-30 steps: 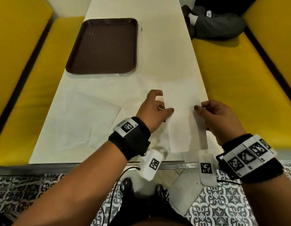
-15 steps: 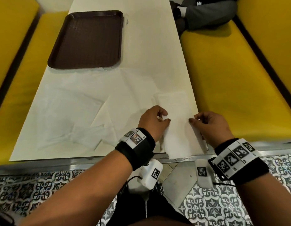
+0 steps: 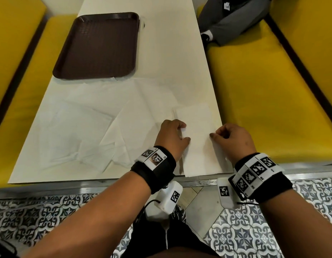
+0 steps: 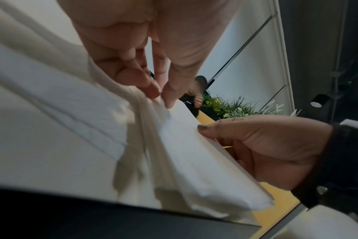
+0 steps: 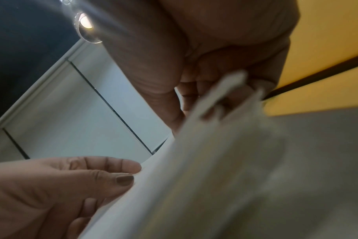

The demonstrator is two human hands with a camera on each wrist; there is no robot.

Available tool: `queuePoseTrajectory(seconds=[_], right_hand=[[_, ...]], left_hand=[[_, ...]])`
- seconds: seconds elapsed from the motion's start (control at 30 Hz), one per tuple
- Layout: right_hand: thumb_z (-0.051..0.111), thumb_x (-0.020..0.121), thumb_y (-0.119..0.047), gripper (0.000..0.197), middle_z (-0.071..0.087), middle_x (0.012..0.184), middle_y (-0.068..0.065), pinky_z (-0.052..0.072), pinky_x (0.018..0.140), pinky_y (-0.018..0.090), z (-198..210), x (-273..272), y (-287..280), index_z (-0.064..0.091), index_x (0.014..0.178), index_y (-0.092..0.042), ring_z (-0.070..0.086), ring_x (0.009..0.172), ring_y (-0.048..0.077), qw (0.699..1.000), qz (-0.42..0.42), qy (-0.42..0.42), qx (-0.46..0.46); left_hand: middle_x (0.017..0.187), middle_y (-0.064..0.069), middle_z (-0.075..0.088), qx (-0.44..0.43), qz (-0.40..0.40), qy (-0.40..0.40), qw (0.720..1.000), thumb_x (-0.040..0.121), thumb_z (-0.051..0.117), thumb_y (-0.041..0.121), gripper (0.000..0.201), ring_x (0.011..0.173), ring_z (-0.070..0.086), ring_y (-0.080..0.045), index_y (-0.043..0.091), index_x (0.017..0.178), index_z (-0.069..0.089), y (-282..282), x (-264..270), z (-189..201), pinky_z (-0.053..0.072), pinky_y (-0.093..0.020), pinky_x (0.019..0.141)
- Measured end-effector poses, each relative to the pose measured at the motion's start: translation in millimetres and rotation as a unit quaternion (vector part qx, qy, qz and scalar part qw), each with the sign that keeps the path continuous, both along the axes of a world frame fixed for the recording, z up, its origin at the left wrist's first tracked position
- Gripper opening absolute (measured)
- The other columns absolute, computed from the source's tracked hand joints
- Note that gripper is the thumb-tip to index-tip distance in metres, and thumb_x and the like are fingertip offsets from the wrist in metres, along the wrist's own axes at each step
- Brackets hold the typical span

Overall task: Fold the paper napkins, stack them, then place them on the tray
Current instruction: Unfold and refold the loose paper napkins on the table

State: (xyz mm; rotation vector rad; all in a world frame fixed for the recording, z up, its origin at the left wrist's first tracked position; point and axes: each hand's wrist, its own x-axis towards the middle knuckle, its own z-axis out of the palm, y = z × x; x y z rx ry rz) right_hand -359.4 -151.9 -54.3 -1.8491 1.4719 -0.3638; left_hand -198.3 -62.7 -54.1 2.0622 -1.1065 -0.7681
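Fast-food or canteen-style eating place, judged by a long cream table (image 3: pixel 161 53) flanked on both sides by yellow padded booth benches (image 3: pixel 263 94), a brown ribbed serving tray (image 3: pixel 98 45) near the tabletop's far left edge, patterned floor tiles (image 3: pixel 49 216), and a planter of greenery (image 4: pixel 231 106) behind the seating.

I see my left hand (image 3: pixel 172 138) and right hand (image 3: pixel 234 140) pinching opposite long edges of a folded napkin (image 3: pixel 196 142) at the table's (image 3: pixel 170 53) near right corner. Unfolded napkins (image 3: pixel 77 131) lie left; a brown tray (image 3: pixel 98 45) sits beyond.
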Motion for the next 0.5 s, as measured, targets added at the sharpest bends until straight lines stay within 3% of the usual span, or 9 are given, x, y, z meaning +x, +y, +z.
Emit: queuePoseTrajectory(seconds=[0.13, 0.23, 0.4, 0.5], right_hand=[[0.070, 0.085, -0.031, 0.022, 0.056, 0.075, -0.002, 0.036, 0.053, 0.025, 5, 2, 2, 0.055, 0.097, -0.021, 0.056, 0.068, 0.014, 0.999, 0.010, 0.024, -0.036], [0.070, 0.084, -0.035, 0.023, 0.054, 0.083, -0.004, 0.032, 0.051, 0.023, 11, 6, 5, 0.055, 0.099, -0.027, 0.051, 0.067, 0.009, 0.994, 0.065, 0.062, -0.060], [0.071, 0.084, -0.033, 0.023, 0.060, 0.092, 0.001, 0.030, 0.051, 0.017, 12, 15, 9, 0.061, 0.101, -0.021, 0.053, 0.069, 0.009, 0.986, 0.109, 0.111, -0.053], [0.068, 0.086, -0.034, 0.024, 0.057, 0.094, 0.001, 0.026, 0.050, 0.017, 21, 20, 9, 0.060, 0.103, -0.020, 0.047, 0.065, 0.002, 0.985, 0.107, 0.116, -0.065]], left_hand=[[0.121, 0.001, 0.041, 0.013, -0.005, -0.012, 1.000, 0.084, 0.067, 0.019, 0.038, 0.080, 0.052, -0.012, 0.019, 0.120, 0.055, 0, 3, -2, 0.037, -0.015, 0.078], [0.125, 0.000, 0.042, 0.018, -0.008, -0.008, 1.000, 0.086, 0.065, 0.019, 0.037, 0.077, 0.053, -0.011, 0.018, 0.122, 0.056, -1, 4, -2, 0.037, -0.014, 0.077], [0.129, -0.002, 0.042, 0.023, -0.030, -0.010, 0.999, 0.088, 0.064, 0.020, 0.039, 0.081, 0.054, -0.012, 0.017, 0.125, 0.054, 0, 8, -1, 0.037, -0.013, 0.078], [0.128, -0.002, 0.042, 0.010, -0.025, -0.008, 1.000, 0.088, 0.064, 0.022, 0.036, 0.079, 0.057, -0.013, 0.018, 0.123, 0.055, 3, 16, 3, 0.037, -0.014, 0.079]])
